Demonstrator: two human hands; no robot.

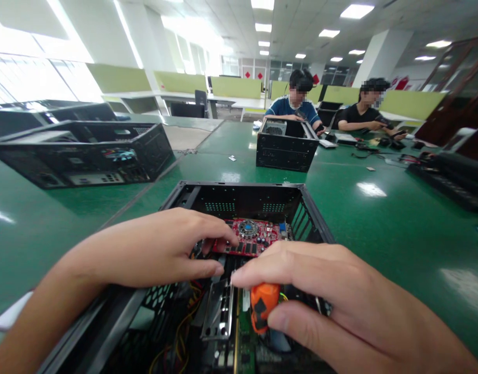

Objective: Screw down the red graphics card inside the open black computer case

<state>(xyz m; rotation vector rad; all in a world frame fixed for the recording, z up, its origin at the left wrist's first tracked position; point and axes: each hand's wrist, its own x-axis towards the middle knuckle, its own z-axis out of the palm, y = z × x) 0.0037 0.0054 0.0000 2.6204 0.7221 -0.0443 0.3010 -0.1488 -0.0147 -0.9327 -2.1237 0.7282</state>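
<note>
Screwdriver [263, 306]: orange handle, nearest the camera, low over the front of the open case [242, 185]. Right hand [340, 306] is wrapped around it, thumb and forefinger closed on the handle. The tip is hidden below the hand, so I can't see what it's seated in.

Left hand [161, 249] is just beyond, fingers curled over the left end of the red card [258, 234] with the thumb underneath. Looks like a pinch steadying the card.

My read on technique:
- keep the shaft square to the screw and push down before turning; a slip would land on the green board [244, 337]
- left hand should hold the card level, with no pressure on its fan
- keep the yellow and orange wires [184, 322] clear of the tip

Contents of the open case: green board at the bottom, a metal bracket [219, 306] beside it, wires to its left, and the red card standing across the middle. The back wall is perforated and bare.

Further out on the green table [379, 228]:
- a second case [87, 153] lies on its side at left, port panel facing me, interior not visible
- a third case [286, 145] sits centre with its top open and something grey inside, too small to identify

Two people sit behind it, one in a blue shirt [291, 107] and one in black [359, 114], each with their hands on their own gear.
</note>
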